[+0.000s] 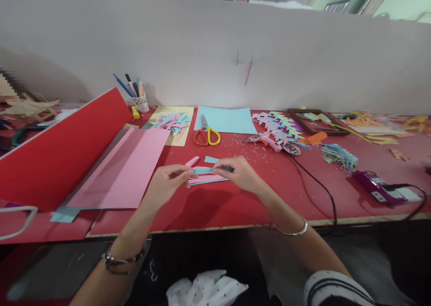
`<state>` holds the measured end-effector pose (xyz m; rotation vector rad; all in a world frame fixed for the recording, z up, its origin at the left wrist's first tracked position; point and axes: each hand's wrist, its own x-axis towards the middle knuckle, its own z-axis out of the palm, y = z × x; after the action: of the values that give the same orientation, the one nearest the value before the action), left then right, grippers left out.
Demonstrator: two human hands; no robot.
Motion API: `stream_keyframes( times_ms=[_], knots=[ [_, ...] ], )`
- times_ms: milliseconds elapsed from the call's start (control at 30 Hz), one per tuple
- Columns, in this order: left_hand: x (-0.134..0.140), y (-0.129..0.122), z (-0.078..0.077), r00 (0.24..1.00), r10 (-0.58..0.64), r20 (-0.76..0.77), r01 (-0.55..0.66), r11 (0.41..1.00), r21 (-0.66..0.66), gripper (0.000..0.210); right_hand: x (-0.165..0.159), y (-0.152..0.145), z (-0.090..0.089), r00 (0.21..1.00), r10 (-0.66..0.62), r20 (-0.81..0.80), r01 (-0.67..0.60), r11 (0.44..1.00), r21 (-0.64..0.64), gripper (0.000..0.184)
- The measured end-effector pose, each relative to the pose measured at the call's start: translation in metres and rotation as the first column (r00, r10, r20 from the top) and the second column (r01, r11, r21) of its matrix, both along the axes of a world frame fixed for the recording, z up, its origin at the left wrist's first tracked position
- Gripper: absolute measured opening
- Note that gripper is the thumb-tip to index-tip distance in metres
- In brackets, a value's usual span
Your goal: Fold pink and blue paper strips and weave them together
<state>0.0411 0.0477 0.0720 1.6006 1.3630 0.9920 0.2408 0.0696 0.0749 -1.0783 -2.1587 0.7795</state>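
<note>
- Left hand [166, 184]: thumb and fingers pinch the left end of a blue paper strip [204, 171].
- Right hand [240, 173]: fingers pinch the strip's other end; a dark bit shows there, too unclear to name.
- The held strip is on the person's side of the scissors [205, 127], above some pink paper [212, 179] on the red table [188, 211].
- Between strip and scissors: a small blue piece [211, 159].
- Scissors: blades over the blue sheet [232, 119], handles on the table.
- Left of the scissors: a pile of cut strips [171, 121], then a pen cup [140, 103] farther off.
- Right of the scissors: a pink glue gun [266, 139].
</note>
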Motion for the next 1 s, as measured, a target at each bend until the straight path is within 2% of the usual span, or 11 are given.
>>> stream_keyframes(
  times_ms=[400, 600, 700, 800, 867, 933, 1000],
  knots=[
    [-0.003, -0.005, 0.005, 0.983, 0.183, -0.003, -0.183, 0.983, 0.005, 0.024, 0.01, 0.002, 0.0, 0.999, -0.017, -0.042, 0.014, 0.998, -0.059, 0.019],
    [-0.012, -0.005, -0.003, 0.967, 0.253, 0.03, -0.253, 0.967, 0.025, 0.02, 0.02, 0.001, -0.001, 0.993, -0.111, -0.028, 0.11, 0.992, -0.06, 0.021],
    [-0.016, -0.005, -0.006, 0.962, 0.272, 0.032, -0.273, 0.961, 0.032, 0.018, 0.023, -0.002, -0.001, 0.987, -0.137, -0.09, 0.121, 0.98, -0.158, 0.022],
    [-0.018, -0.005, -0.006, 0.957, 0.288, 0.03, -0.289, 0.957, 0.037, 0.017, 0.024, -0.002, 0.0, 0.985, -0.079, -0.155, 0.025, 0.945, -0.325, 0.023],
    [-0.02, -0.005, -0.004, 0.948, 0.316, 0.029, -0.317, 0.947, 0.05, 0.016, 0.023, 0.0, 0.0, 0.982, -0.053, -0.184, -0.022, 0.922, -0.386, 0.025],
    [-0.021, -0.005, -0.003, 0.937, 0.347, 0.033, -0.348, 0.935, 0.063, 0.016, 0.022, 0.002, 0.001, 0.976, -0.081, -0.202, -0.002, 0.925, -0.38, 0.027],
    [-0.022, -0.003, -0.002, 0.928, 0.368, 0.062, -0.373, 0.924, 0.087, 0.016, 0.019, 0.005, 0.003, 0.963, -0.14, -0.231, 0.061, 0.945, -0.32, 0.03]
  ],
)
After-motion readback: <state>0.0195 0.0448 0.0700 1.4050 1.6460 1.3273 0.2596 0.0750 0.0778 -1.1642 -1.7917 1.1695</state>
